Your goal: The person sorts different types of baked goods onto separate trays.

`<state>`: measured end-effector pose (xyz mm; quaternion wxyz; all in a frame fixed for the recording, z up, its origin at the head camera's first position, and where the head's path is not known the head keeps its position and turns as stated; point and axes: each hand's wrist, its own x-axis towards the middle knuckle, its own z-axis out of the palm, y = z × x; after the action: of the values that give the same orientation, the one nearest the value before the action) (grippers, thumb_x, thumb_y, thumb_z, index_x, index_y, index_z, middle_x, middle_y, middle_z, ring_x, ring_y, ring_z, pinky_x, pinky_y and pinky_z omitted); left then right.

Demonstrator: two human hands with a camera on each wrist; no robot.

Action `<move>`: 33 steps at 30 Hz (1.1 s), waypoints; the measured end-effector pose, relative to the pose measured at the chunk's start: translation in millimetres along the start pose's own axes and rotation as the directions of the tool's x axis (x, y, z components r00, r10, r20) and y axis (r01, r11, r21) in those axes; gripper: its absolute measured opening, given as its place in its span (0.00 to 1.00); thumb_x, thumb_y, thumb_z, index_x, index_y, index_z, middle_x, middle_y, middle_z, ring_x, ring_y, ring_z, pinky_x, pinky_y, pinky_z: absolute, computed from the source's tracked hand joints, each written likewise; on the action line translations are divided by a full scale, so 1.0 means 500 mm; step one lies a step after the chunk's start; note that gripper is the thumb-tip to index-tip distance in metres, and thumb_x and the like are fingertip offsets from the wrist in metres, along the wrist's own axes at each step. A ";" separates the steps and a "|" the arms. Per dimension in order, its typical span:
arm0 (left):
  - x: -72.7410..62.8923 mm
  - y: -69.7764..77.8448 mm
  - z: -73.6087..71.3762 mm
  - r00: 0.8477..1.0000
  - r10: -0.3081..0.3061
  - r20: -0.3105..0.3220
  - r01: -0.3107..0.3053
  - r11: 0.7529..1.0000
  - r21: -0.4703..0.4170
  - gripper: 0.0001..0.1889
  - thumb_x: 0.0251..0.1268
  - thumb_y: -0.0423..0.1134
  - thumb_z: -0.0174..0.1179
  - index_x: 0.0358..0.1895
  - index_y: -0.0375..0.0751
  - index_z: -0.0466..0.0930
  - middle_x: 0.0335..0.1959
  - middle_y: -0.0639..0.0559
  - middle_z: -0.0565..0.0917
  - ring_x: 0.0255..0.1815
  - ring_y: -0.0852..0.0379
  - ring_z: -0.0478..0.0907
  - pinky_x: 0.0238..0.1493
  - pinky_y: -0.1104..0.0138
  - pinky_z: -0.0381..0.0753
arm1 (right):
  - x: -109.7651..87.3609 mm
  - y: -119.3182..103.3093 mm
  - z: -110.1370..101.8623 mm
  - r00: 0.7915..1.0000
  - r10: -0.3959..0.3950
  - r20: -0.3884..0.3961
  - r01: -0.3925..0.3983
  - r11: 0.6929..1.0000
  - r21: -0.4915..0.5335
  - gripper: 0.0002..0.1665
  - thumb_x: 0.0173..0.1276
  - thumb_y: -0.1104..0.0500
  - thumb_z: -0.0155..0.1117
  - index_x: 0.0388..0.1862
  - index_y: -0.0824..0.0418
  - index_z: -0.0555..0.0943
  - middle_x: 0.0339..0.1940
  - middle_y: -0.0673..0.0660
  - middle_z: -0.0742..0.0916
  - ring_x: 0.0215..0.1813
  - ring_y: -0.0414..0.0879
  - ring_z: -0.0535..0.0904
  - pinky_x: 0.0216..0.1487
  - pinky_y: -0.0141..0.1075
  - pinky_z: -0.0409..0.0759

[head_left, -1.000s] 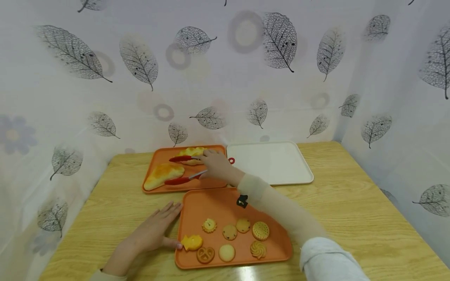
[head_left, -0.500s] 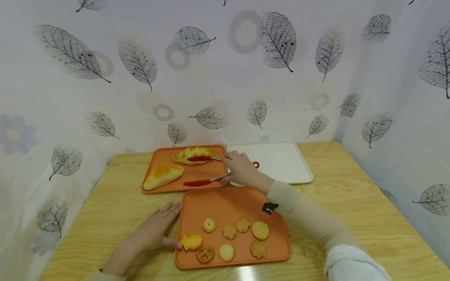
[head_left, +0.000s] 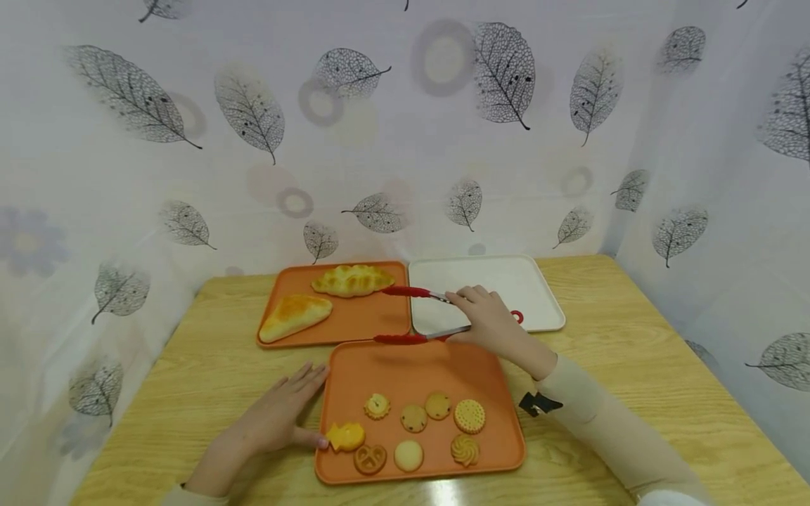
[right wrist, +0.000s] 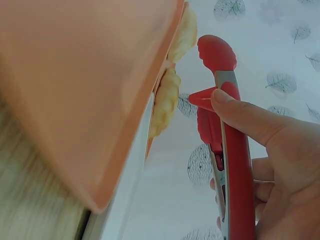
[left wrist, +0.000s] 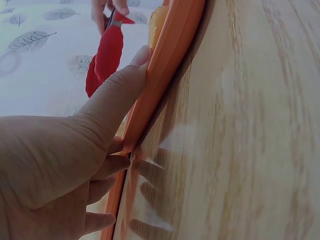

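My right hand [head_left: 496, 325] grips a pair of red-tipped metal tongs [right wrist: 237, 175]. The tongs' arms are spread with nothing between them, hanging over the back trays and the far edge of the near orange tray [head_left: 392, 365]. On the left, my left hand [head_left: 272, 418] lies with fingers extended beside that tray; in the left wrist view its thumb [left wrist: 117, 92] rests against the tray's rim. A fish-shaped cookie [head_left: 346, 437] lies close to the thumb. Two breads sit on the back orange tray [head_left: 361, 320]: a braided loaf [head_left: 351, 280] and a triangular pastry [head_left: 294, 316].
A white tray [head_left: 506, 281] stands at the back right, against the back orange tray. Several more cookies lie on the near tray, among them a pretzel [head_left: 370, 459] and a swirl cookie [head_left: 465, 449]. A leaf-patterned curtain [head_left: 405, 140] closes off the back and sides.
My right hand has drawn the tongs rightward, away from the breads, to over the white tray's left side. Both breads stay on the back orange tray. The left hand has not moved.
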<state>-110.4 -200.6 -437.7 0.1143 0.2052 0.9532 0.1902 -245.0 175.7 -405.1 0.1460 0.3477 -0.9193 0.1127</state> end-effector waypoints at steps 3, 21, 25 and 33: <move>0.000 -0.002 0.001 1.000 0.000 -0.001 0.000 1.000 -0.001 0.61 0.44 0.75 0.59 0.77 0.38 0.51 0.77 0.38 0.57 0.79 0.36 0.49 0.72 0.35 0.53 | -0.027 0.011 -0.010 1.000 0.017 -0.011 -0.017 1.000 0.007 0.49 0.44 0.44 0.82 0.63 0.64 0.77 0.51 0.58 0.82 0.53 0.55 0.76 0.43 0.50 0.76; -0.001 0.002 0.000 1.000 0.008 0.007 -0.008 1.000 -0.028 0.61 0.45 0.74 0.60 0.78 0.38 0.50 0.77 0.37 0.57 0.79 0.35 0.48 0.72 0.34 0.52 | -0.156 0.107 -0.071 0.998 0.027 -0.048 -0.021 0.993 0.116 0.48 0.35 0.51 0.86 0.59 0.64 0.79 0.50 0.58 0.84 0.50 0.54 0.78 0.46 0.51 0.77; -0.003 0.005 0.002 1.000 0.010 0.005 -0.010 1.000 -0.025 0.61 0.45 0.74 0.60 0.78 0.37 0.50 0.77 0.37 0.57 0.79 0.35 0.48 0.72 0.34 0.52 | -0.173 0.124 -0.093 1.000 -0.006 0.019 0.003 0.988 0.154 0.48 0.36 0.52 0.86 0.61 0.61 0.79 0.50 0.55 0.84 0.50 0.51 0.79 0.46 0.47 0.78; -0.007 0.011 0.004 1.000 0.008 0.005 -0.007 1.000 -0.028 0.61 0.45 0.74 0.60 0.77 0.37 0.50 0.77 0.37 0.57 0.79 0.35 0.48 0.71 0.34 0.53 | -0.191 0.149 -0.126 0.993 -0.090 0.069 0.074 0.974 0.216 0.46 0.37 0.53 0.86 0.60 0.59 0.80 0.50 0.51 0.84 0.48 0.45 0.77 0.44 0.41 0.78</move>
<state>-104.7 -197.0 -436.8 0.1189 0.2076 0.9494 0.2036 -214.9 307.8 -387.5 0.0761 0.4032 -0.8918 0.1907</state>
